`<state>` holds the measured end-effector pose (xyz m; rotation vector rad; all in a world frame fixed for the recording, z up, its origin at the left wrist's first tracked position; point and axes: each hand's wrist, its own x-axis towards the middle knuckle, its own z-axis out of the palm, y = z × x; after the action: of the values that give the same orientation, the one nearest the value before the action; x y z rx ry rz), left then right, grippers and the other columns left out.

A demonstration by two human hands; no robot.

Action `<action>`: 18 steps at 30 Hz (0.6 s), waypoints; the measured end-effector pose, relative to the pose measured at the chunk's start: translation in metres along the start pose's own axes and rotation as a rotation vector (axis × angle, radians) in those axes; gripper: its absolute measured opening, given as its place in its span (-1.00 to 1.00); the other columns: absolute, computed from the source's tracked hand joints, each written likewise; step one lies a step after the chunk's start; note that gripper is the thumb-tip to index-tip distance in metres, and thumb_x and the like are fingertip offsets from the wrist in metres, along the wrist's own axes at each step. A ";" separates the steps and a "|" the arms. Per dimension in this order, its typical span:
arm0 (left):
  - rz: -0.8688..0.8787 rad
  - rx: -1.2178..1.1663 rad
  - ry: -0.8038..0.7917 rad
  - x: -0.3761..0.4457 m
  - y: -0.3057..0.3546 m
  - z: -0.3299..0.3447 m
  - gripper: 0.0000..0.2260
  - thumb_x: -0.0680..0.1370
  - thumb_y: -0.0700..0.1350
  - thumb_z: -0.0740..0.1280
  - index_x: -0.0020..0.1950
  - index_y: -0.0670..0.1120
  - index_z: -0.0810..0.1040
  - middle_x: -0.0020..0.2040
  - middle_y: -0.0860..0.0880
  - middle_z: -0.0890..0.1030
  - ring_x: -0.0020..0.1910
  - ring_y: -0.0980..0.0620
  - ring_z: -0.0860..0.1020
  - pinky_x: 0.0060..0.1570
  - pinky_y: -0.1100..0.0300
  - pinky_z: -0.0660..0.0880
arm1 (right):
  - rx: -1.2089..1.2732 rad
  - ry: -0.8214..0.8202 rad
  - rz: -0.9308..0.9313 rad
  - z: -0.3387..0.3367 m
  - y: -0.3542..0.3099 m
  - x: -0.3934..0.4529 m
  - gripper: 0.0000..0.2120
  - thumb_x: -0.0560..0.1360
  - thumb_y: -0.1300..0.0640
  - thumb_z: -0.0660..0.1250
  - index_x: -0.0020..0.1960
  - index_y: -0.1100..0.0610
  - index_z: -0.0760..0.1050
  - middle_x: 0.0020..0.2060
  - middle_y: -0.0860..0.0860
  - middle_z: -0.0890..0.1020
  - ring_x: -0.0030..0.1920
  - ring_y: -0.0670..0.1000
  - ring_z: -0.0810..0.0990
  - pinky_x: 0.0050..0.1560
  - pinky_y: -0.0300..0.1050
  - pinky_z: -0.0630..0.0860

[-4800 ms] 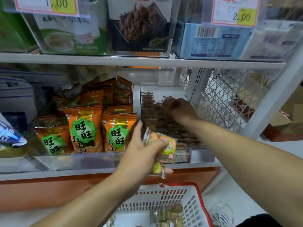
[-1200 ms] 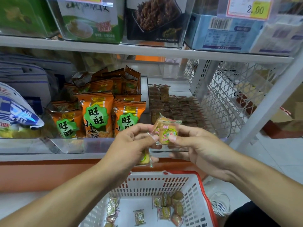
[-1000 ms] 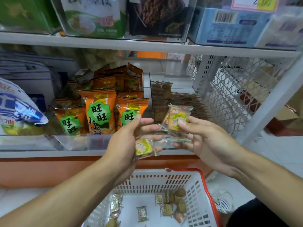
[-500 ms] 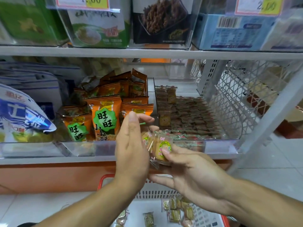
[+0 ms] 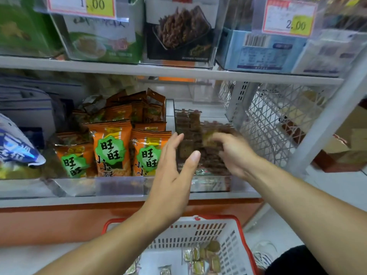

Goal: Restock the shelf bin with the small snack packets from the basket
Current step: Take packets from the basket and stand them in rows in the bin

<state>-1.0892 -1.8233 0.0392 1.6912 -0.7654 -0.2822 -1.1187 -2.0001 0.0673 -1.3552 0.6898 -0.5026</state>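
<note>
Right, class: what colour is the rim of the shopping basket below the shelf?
Red, on a white slotted basket; the head view shows it along the rim's far edge.

the right hand reaches into the clear shelf bin, fingers curled on a blurred snack packet above the brown packets there. the left hand hangs flat and empty before orange bags. below sits a basket with more packets.

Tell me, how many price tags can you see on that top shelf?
2. One price tag reading 1.00 hangs at upper left; another price tag reading 2.00 hangs at upper right. Others may lie outside the view.
</note>
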 end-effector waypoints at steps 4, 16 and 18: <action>0.026 0.133 -0.034 0.006 -0.005 0.009 -0.38 0.54 0.39 0.13 0.58 0.33 0.09 0.56 0.45 -0.08 0.41 0.63 -0.16 0.33 0.47 -0.09 | -0.321 0.068 -0.077 0.003 0.006 0.051 -0.75 0.42 0.31 0.39 0.08 0.18 0.65 -0.02 0.10 0.73 0.08 0.15 0.68 0.07 0.01 0.59; -0.058 0.197 -0.156 0.011 -0.016 0.016 -0.32 0.54 0.44 0.09 0.59 0.40 -0.10 0.41 0.63 -0.38 0.34 0.66 -0.29 0.46 0.23 -0.03 | -0.571 -0.032 -0.027 0.025 0.029 0.111 -0.51 0.58 -0.05 0.24 0.46 0.09 0.42 0.40 0.09 0.53 0.37 0.16 0.50 0.42 0.08 0.40; -0.058 0.190 -0.166 0.011 -0.015 0.014 -0.33 0.52 0.46 0.08 0.58 0.41 -0.08 0.44 0.60 -0.35 0.37 0.64 -0.26 0.48 0.20 0.00 | -0.520 -0.008 -0.012 0.031 0.029 0.108 -0.33 0.62 -0.06 0.22 0.64 0.06 0.04 0.53 0.08 0.35 0.50 0.17 0.35 0.50 0.08 0.29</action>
<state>-1.0835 -1.8400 0.0240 1.8882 -0.8892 -0.4043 -1.0224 -2.0479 0.0240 -1.8464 0.8413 -0.3359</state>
